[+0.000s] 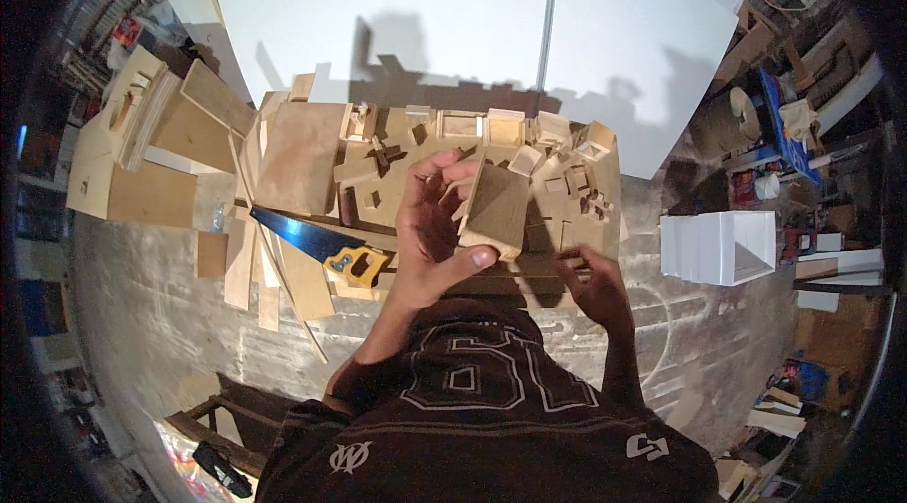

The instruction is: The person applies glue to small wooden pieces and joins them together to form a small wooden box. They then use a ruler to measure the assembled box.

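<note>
My left hand [430,229] grips a small wooden box [498,205] made of flat panels, held up above the worktable. Its thumb presses the near end of the box while the fingers reach behind the left side. To the right of the box, and apart from it, is my right hand [597,288]. Its fingers are bent toward the thumb; anything between them is too small and dark to make out. Small wooden blocks [578,182] lie beyond my hands on the wooden worktable [605,243], and open wooden boxes [505,128] line its far edge.
A handsaw [316,240] with a yellow handle lies left of my left hand, over loose wood strips [269,267]. A large white board [453,21] stands behind the table, with a metal bar [548,21] against it. A white box [713,248] sits on the right.
</note>
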Action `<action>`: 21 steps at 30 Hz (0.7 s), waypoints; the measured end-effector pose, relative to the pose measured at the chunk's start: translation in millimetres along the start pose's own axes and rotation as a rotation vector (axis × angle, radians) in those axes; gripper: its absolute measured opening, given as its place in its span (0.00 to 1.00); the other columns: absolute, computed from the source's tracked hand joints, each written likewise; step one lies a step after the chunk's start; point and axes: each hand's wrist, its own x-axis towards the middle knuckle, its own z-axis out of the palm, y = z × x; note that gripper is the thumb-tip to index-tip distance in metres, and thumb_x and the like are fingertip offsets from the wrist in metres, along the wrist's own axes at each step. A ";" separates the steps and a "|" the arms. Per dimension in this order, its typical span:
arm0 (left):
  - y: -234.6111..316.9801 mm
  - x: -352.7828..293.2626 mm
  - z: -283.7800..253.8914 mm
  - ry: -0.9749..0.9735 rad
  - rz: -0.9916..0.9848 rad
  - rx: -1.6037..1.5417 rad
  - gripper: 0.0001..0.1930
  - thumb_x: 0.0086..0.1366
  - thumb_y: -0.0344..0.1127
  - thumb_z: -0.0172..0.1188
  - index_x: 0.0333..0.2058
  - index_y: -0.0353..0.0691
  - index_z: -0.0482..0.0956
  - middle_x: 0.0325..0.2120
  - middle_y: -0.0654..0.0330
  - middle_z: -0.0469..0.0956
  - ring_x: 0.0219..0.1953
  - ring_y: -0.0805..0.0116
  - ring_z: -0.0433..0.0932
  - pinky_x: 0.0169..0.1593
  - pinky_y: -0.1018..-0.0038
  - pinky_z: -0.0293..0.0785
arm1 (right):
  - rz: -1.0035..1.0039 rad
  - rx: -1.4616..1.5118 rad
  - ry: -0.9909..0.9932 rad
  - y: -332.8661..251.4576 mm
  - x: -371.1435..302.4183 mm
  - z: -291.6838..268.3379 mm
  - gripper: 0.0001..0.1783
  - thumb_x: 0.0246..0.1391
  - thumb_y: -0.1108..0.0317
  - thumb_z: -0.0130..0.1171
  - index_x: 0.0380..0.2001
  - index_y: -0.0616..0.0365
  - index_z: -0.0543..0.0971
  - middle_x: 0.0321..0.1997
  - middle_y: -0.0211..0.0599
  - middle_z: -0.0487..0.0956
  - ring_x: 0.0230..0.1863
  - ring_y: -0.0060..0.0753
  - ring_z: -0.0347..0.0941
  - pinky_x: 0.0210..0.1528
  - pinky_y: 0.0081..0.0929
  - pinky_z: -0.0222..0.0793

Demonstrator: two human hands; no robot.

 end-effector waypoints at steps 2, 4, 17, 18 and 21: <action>12.0 -2.1 15.4 0.089 -0.070 0.092 0.46 0.49 0.28 0.75 0.64 0.41 0.56 0.57 0.55 0.68 0.58 0.58 0.71 0.61 0.63 0.70 | -0.110 0.444 -0.045 -55.9 11.2 -9.1 0.23 0.57 0.67 0.66 0.54 0.63 0.74 0.53 0.41 0.80 0.48 0.31 0.79 0.46 0.32 0.78; 18.0 -2.9 26.0 0.130 -0.094 0.120 0.45 0.50 0.26 0.75 0.63 0.42 0.57 0.56 0.54 0.68 0.58 0.58 0.72 0.59 0.63 0.72 | -0.251 0.712 -0.066 -79.1 15.4 -5.7 0.31 0.56 0.64 0.67 0.60 0.62 0.69 0.61 0.41 0.72 0.53 0.35 0.76 0.47 0.34 0.79; 24.7 -17.6 39.3 0.190 -0.062 0.121 0.45 0.50 0.28 0.77 0.62 0.40 0.57 0.55 0.52 0.68 0.57 0.58 0.73 0.60 0.63 0.72 | -0.395 0.821 -0.068 -121.8 27.0 2.4 0.47 0.46 0.59 0.77 0.64 0.66 0.65 0.62 0.42 0.71 0.55 0.36 0.72 0.49 0.32 0.78; 25.0 -19.4 39.6 0.193 -0.068 0.089 0.45 0.51 0.28 0.76 0.62 0.40 0.57 0.55 0.52 0.68 0.57 0.59 0.73 0.60 0.63 0.71 | -0.396 0.818 -0.052 -123.7 25.4 2.8 0.46 0.46 0.59 0.77 0.64 0.66 0.65 0.62 0.42 0.71 0.55 0.36 0.72 0.49 0.31 0.78; 26.0 -22.0 38.4 0.200 -0.069 -0.006 0.43 0.53 0.30 0.75 0.63 0.40 0.57 0.56 0.51 0.69 0.57 0.59 0.72 0.61 0.63 0.71 | -0.399 0.821 -0.035 -131.3 21.5 2.8 0.45 0.47 0.60 0.76 0.63 0.65 0.66 0.62 0.42 0.71 0.55 0.34 0.73 0.48 0.30 0.79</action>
